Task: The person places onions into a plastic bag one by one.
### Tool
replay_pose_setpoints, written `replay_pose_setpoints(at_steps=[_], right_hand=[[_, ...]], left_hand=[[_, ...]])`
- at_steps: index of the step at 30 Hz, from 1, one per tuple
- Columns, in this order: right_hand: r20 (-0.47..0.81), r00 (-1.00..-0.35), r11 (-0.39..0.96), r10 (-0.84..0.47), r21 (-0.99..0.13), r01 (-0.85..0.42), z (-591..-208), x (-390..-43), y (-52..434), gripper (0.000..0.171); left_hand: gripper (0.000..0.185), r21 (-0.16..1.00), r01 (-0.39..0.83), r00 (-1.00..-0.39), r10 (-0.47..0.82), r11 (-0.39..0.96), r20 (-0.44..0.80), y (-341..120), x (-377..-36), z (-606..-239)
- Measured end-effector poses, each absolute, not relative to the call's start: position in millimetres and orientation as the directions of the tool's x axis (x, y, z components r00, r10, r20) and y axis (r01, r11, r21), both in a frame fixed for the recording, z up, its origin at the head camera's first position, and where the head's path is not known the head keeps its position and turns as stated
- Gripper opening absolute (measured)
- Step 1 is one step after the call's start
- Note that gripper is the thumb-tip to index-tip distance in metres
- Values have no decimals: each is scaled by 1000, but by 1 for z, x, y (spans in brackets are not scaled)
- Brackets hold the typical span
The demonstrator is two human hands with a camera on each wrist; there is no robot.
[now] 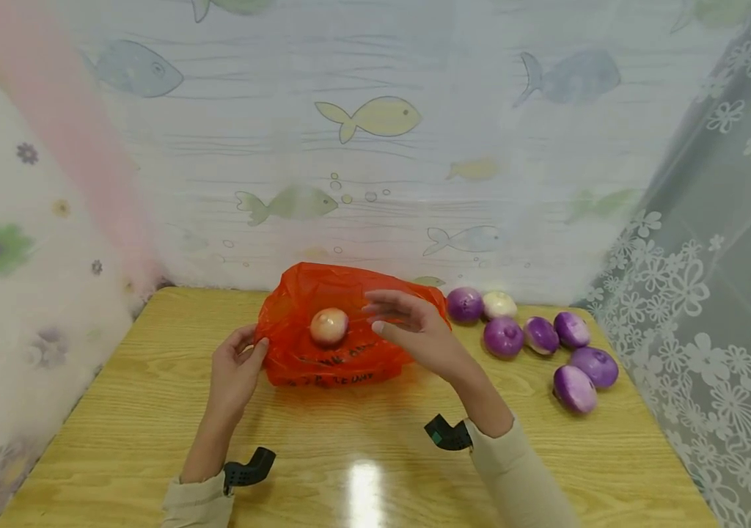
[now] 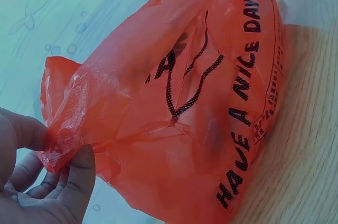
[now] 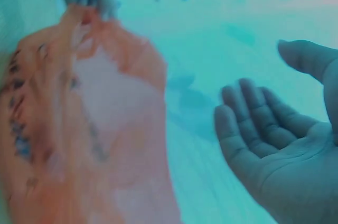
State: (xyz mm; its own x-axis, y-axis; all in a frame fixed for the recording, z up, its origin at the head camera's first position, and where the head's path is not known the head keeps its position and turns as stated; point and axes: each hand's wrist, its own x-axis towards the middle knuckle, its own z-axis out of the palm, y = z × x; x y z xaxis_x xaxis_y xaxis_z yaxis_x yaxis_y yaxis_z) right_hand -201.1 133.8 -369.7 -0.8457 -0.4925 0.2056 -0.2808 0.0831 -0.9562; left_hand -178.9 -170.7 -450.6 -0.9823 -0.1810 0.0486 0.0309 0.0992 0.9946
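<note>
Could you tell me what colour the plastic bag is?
Orange-red with black lettering; the bag shows best in the left wrist view.

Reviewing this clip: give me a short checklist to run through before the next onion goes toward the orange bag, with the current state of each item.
1. Left hand pinches the edge of the orange plastic bag: ok.
2. Right hand empty, fingers relaxed: ok.
3. Pale round onion resting at the bag: ok; whether inside or on top, cannot tell.
4. Bag mouth open wide enough: cannot tell.
5. Purple onions grouped on the wooden table to the right of the right hand: ok.
</note>
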Motion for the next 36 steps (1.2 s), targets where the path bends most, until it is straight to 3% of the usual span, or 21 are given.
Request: replay_pose_setpoints(at_steps=[9,36], right_hand=[[332,-894,-24,-301,-940,-341,-400,-189,190,36],[263,-963,-60,-51,-964,-260,-448,-146,321,39]], left_hand=[[36,994,5,-983,-183,114,26,-171,-178,-451],[38,993,3,-984,-175,114,23,-171,-179,-451]])
